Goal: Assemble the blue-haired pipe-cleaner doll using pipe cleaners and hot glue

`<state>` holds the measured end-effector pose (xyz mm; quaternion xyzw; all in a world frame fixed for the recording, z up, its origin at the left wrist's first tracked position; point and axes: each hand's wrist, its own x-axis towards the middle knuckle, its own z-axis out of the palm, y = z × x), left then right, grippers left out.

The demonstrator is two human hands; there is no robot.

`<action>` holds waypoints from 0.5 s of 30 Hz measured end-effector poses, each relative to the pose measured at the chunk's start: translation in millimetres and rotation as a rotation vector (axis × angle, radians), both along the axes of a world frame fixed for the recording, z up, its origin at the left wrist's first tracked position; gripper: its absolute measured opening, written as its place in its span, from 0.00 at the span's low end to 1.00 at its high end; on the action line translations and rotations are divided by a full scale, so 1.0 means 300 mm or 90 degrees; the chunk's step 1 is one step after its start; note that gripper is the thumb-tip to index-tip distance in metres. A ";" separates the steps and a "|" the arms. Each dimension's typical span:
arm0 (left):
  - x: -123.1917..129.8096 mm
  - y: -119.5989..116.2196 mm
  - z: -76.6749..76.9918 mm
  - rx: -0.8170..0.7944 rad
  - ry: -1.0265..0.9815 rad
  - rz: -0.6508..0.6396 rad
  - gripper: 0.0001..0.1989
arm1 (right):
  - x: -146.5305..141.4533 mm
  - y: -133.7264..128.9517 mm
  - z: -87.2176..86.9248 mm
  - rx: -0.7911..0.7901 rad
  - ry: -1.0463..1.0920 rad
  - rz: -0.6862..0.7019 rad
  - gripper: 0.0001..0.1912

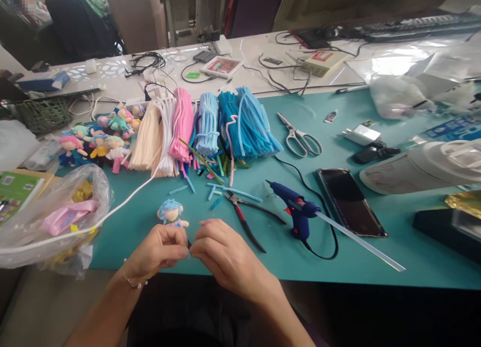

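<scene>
My left hand and my right hand meet just above the front edge of the green mat. Fingers on both are closed in a pinch. A small dark bit shows between the fingertips, too little to name. Right behind my left hand is a small doll with blue hair, its lower part hidden by that hand. Short blue pipe cleaner pieces lie beyond my right hand. Red-handled cutting pliers rest to its right with their jaws apart.
Bundles of pipe cleaners stand along the back beside a heap of small dolls. A blue glue gun, scissors, a phone and a white tumbler occupy the right. A plastic bag and white cable lie left.
</scene>
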<state>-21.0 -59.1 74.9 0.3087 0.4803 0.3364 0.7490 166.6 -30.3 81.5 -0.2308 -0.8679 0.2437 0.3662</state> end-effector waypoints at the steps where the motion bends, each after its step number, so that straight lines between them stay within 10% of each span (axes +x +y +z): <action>1: -0.002 0.000 -0.001 -0.001 0.000 -0.008 0.17 | 0.001 0.000 0.000 -0.002 -0.003 0.006 0.11; 15: -0.009 -0.003 0.004 0.004 0.022 -0.053 0.19 | 0.019 0.005 -0.006 0.010 -0.009 -0.014 0.05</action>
